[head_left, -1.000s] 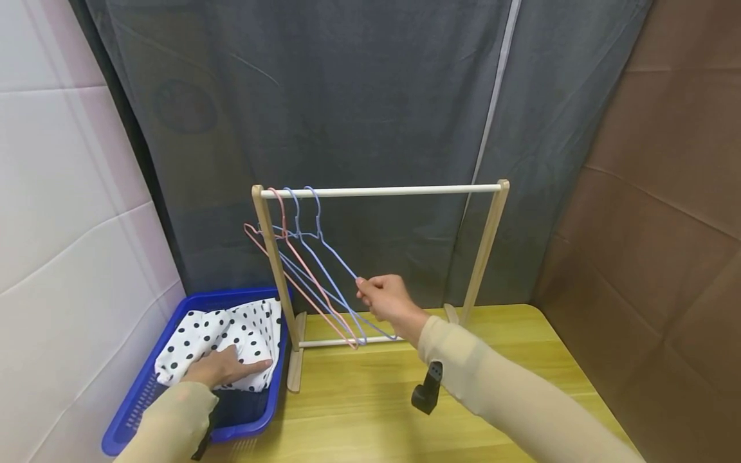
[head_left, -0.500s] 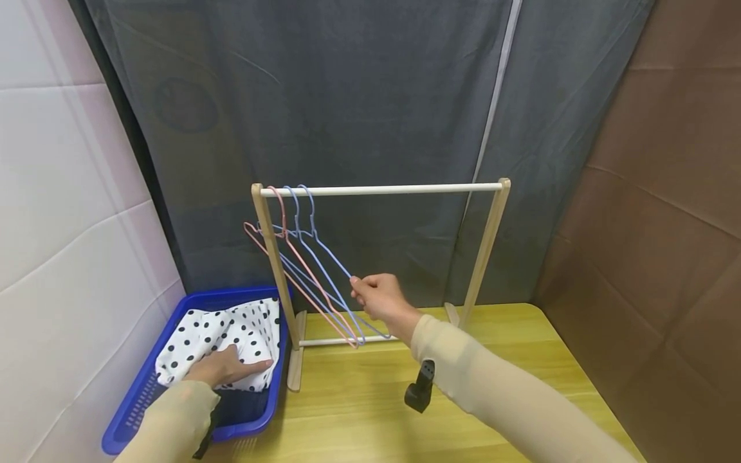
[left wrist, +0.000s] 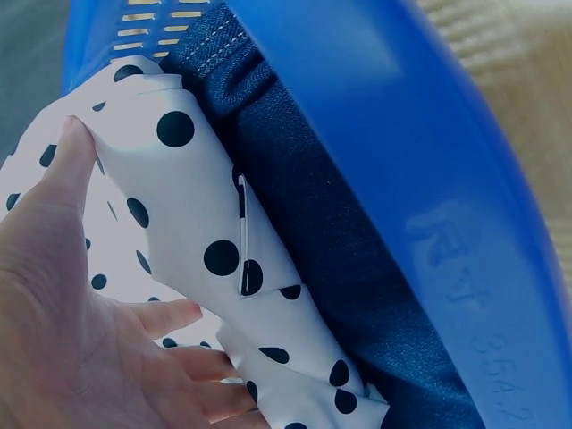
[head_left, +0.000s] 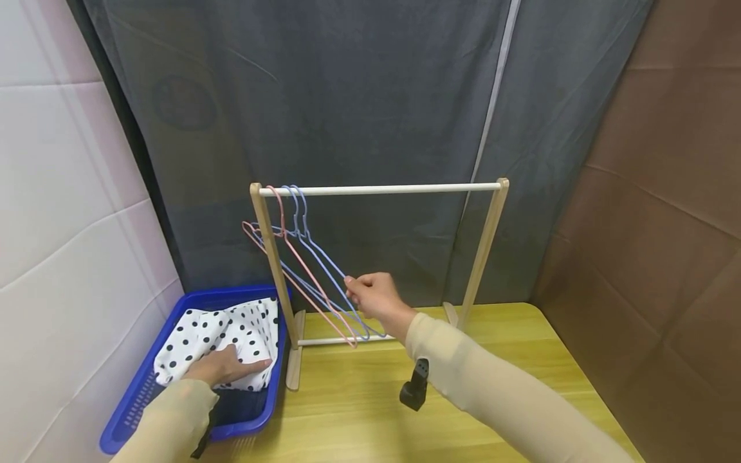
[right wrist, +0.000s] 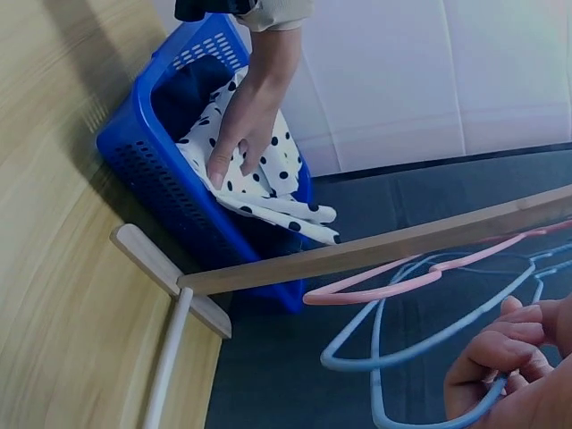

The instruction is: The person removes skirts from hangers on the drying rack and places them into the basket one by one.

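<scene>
My right hand [head_left: 376, 299] pinches the sloping arm of a blue clothes hanger [head_left: 327, 258], whose hook hangs on the white rail [head_left: 405, 189] of a small garment rack. Close to its left hang a second blue hanger [head_left: 297, 209] and a pink hanger [head_left: 281, 209], beside the left post. Over in the blue basket [head_left: 267, 405], my left hand [head_left: 222, 368] rests on a white cloth with black dots [head_left: 251, 321]. In the left wrist view, its thumb and fingers lie spread against the folded fabric. Dark denim [left wrist: 357, 277] lies beside and under it.
The rack's wooden left post [head_left: 276, 276] stands close by the basket's right side; the right post [head_left: 486, 251] is farther along the yellow wooden table [head_left: 359, 411]. Grey curtain [head_left: 370, 96] hangs behind, with a white wall covering [head_left: 69, 212] left and a brown one [head_left: 660, 257] right.
My right hand has moved left, sliding the held blue hanger along the rail towards the other blue and the pink hanger. My left hand has stayed on the dotted cloth.
</scene>
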Demonstrator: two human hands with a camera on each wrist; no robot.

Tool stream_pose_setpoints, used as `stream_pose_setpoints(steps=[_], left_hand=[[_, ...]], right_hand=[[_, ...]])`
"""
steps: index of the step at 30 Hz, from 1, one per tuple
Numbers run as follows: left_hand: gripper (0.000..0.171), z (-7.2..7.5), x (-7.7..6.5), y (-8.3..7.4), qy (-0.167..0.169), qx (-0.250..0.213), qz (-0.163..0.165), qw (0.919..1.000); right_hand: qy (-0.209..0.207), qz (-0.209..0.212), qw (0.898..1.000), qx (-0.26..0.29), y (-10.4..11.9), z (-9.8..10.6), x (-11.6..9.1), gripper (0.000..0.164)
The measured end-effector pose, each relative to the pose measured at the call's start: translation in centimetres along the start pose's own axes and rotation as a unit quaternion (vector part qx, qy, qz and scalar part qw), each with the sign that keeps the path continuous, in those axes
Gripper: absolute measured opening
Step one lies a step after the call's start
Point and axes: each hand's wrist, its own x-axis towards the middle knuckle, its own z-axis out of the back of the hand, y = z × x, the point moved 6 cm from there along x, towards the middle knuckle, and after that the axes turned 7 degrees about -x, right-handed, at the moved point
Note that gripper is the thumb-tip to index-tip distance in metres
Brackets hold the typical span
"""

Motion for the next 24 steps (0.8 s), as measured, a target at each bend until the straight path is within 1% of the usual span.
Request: stream_pose_setpoints(steps=[9,17,24], left_hand=[[0.121,0.0,0.1,0.1,-0.003,-0.001,-0.001,1.0000],[0.116,0.4,-0.1,-0.2,0.000,-0.004,-0.018,0.9998],[0.115,1.0,-0.3,-0.5,0.009,0.004,-0.024,0.9997]], right_hand=[[-0.013,0.020,0.999,-0.021,0.1,-0.1,0.2,0.033],[-0.016,0.021,0.999,-0.032,0.1,0.0,0.0,0.030],[-0.017,0.026,0.999,-0.045,0.1,0.1,-0.2,0.029]])
